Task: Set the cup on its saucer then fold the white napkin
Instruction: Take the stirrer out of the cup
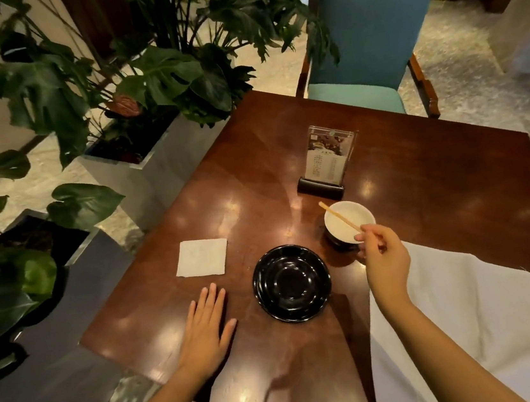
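A white cup [343, 224] with a dark outside stands on the wooden table [421, 181], right of and beyond the black saucer [292, 282]. A thin wooden stick [337, 217] lies across the cup's rim. My right hand [386, 259] is at the cup's near edge, fingers pinched on the stick's near end. The white napkin [202, 257] lies flat and square to the left of the saucer. My left hand [207, 325] rests flat on the table just below the napkin, fingers together, holding nothing.
A menu card in a clear stand [324, 166] sits behind the cup. A large white cloth [472, 325] covers the table's near right. A teal chair [368, 44] stands at the far side. Planters with big leaves [126, 171] line the left edge.
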Action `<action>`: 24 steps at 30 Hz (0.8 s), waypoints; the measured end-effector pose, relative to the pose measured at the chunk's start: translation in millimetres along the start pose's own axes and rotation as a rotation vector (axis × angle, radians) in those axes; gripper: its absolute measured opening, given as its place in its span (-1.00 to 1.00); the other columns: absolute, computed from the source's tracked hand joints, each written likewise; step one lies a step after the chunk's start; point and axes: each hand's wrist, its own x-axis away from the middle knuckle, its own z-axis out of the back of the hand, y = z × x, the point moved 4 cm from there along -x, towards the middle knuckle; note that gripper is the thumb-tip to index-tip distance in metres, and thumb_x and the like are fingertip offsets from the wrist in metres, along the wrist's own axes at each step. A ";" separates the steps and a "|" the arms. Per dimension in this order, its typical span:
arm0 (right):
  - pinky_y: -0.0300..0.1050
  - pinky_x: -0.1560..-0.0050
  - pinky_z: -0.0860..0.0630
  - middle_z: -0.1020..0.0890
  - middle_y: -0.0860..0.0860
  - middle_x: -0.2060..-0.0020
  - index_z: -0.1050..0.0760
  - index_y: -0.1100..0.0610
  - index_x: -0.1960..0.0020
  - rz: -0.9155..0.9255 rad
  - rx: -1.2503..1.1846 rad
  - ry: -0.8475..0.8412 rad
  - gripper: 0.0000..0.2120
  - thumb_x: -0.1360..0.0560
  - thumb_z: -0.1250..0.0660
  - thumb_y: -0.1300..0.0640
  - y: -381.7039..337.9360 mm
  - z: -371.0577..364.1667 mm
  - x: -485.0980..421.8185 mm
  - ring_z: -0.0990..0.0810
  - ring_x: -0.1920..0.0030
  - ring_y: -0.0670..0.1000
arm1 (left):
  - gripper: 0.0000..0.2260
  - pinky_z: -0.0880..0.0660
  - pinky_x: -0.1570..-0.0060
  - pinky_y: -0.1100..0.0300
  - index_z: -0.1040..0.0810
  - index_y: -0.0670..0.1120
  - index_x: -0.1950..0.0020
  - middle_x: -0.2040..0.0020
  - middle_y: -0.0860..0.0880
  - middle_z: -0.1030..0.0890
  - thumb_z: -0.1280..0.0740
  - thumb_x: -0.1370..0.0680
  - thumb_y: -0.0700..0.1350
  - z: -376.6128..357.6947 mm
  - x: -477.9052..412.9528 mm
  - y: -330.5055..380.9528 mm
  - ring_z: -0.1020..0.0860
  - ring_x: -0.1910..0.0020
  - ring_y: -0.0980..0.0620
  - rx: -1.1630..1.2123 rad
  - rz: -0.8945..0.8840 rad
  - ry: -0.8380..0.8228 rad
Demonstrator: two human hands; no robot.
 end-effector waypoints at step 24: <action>-0.33 0.61 -0.39 -0.61 -0.01 0.44 -0.42 0.19 0.04 -0.872 -0.195 -0.542 -0.87 -0.61 -0.12 0.17 25.5 -226.5 140.5 -0.51 0.58 -0.13 | -0.41 0.08 -0.42 0.02 -0.20 -0.12 -0.48 -0.50 -0.10 -0.19 0.21 -0.59 0.18 23.5 7.4 -123.0 -0.08 -0.49 -0.03 -0.086 0.326 0.064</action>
